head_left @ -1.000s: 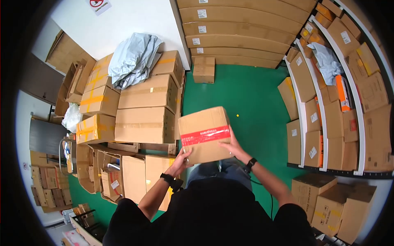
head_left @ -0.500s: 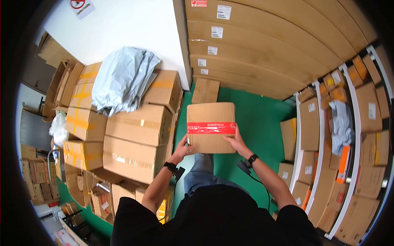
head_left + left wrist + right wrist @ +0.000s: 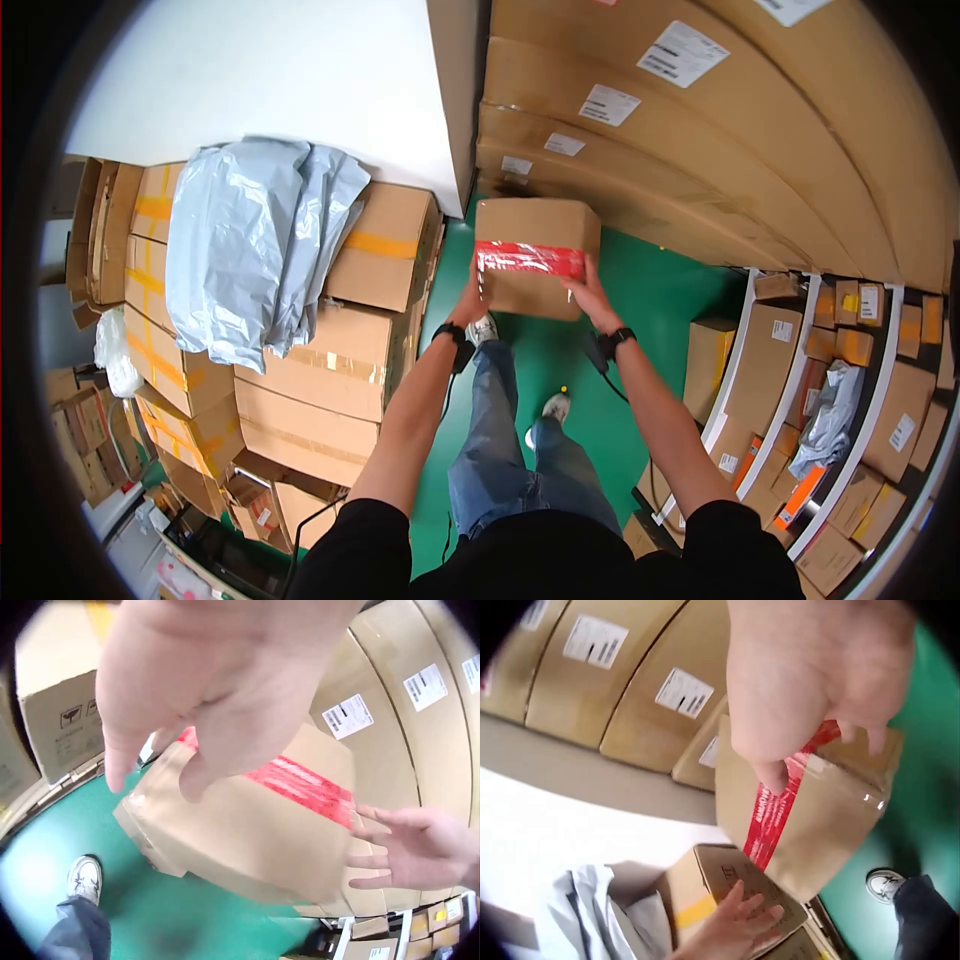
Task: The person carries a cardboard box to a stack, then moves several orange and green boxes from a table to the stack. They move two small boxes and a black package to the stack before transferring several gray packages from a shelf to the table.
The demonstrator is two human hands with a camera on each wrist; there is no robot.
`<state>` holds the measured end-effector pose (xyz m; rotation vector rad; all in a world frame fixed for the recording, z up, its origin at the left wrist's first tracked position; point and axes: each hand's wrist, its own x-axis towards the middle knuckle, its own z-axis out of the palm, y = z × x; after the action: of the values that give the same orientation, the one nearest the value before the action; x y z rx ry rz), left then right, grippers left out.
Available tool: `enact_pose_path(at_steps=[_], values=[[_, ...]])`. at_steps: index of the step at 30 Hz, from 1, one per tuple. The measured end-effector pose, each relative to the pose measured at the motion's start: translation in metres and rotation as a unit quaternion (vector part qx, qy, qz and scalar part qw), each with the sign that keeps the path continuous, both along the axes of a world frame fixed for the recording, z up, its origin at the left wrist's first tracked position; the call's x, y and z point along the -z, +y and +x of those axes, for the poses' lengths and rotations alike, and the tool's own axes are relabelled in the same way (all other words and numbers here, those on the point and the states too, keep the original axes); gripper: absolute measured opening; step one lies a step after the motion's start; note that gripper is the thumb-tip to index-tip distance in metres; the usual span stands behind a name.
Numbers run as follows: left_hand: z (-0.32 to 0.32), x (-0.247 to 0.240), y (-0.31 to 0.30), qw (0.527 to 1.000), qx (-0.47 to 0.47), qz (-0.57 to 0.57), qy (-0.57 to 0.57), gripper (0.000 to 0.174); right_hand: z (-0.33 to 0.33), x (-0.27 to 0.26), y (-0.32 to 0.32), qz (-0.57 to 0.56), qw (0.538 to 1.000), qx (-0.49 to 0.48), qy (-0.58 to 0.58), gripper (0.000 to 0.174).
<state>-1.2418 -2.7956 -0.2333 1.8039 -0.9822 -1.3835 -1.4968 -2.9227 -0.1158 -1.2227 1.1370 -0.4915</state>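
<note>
A taped cardboard box (image 3: 535,290) with a red printed tape band is low in front of me, beside the wall of long cartons. At its left side is my left hand (image 3: 468,300); in the right wrist view, that left hand's (image 3: 735,922) fingers are straight and spread close to the box. My right hand (image 3: 592,300) is at the opposite side, thumb over the red tape. The left wrist view shows the right hand's (image 3: 416,847) fingers extended, tips right at the box's edge. The box's underside is hidden.
Grey plastic mailer bags (image 3: 245,250) lie on stacked cartons (image 3: 330,350) at left. Large labelled cartons (image 3: 560,90) rise ahead. Loaded shelves (image 3: 780,400) line the right side. My shoes (image 3: 550,415) stand on the green floor (image 3: 640,350).
I have stepped forward and the box has moved ahead with both hands, now over where a small carton stood by the wall. That carton is now hidden. My arms reach out farther.
</note>
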Motion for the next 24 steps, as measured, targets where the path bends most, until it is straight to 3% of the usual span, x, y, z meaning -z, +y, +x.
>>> enact_pose_path(at_steps=[1,2,4,6,7,10,12,14,15,16,17,19,20,21,22,24], values=[[0.006,0.028,-0.005,0.984,0.03,0.005,-0.177,0.099,0.015,0.007,-0.009,0.0,0.998,-0.045,0.052,0.09],[0.009,0.012,-0.013,0.984,0.018,0.067,-0.166,0.102,0.031,0.008,-0.009,0.002,0.99,-0.093,0.102,0.091],[0.007,-0.036,-0.011,0.969,0.014,0.096,-0.228,0.097,0.06,0.003,-0.011,0.028,0.988,-0.14,0.06,0.093],[0.011,-0.04,0.011,0.968,0.0,0.088,-0.233,0.092,0.072,0.026,-0.005,-0.056,0.967,-0.162,0.188,0.091],[0.014,-0.043,0.026,0.968,-0.008,0.076,-0.237,0.088,0.072,0.011,-0.005,-0.029,0.974,-0.174,0.143,0.09],[0.009,-0.06,0.121,0.974,-0.052,0.092,-0.201,0.074,0.058,0.022,0.022,-0.076,0.946,-0.254,0.189,0.089],[-0.007,-0.107,0.185,0.962,-0.074,0.165,-0.205,0.065,0.045,0.019,0.027,-0.109,0.937,-0.26,0.205,0.086],[-0.035,-0.135,0.253,0.95,-0.19,0.183,-0.169,0.057,0.036,0.027,0.019,-0.264,0.867,-0.332,0.263,0.084],[-0.05,-0.135,0.301,0.945,-0.223,0.151,-0.187,0.055,0.033,0.023,0.02,-0.231,0.888,-0.32,0.236,0.077],[-0.079,-0.166,0.329,0.93,-0.269,0.164,-0.19,0.051,0.031,0.028,0.019,-0.232,0.887,-0.328,0.229,0.077],[-0.104,-0.171,0.374,0.906,-0.36,0.186,-0.122,0.048,0.029,0.032,0.02,-0.253,0.891,-0.327,0.19,0.072],[-0.167,-0.193,0.457,0.88,-0.393,0.18,-0.196,0.047,0.025,0.049,0.018,-0.277,0.917,-0.281,0.058,0.062],[-0.209,-0.179,0.517,0.852,-0.424,0.187,-0.245,0.044,0.022,0.034,0.016,-0.132,0.959,-0.25,-0.009,0.061],[-0.251,-0.192,0.557,0.841,-0.449,0.243,-0.181,0.043,0.02,0.038,0.016,-0.22,0.955,-0.195,0.03,0.063],[-0.306,-0.193,0.597,0.801,-0.496,0.306,-0.14,0.04,0.013,0.046,0.017,-0.307,0.939,-0.137,0.07,0.065],[-0.403,-0.219,0.632,0.713,-0.612,0.343,0.014,0.05,0.003,0.063,0.023,-0.243,0.958,-0.076,0.134,0.072]])
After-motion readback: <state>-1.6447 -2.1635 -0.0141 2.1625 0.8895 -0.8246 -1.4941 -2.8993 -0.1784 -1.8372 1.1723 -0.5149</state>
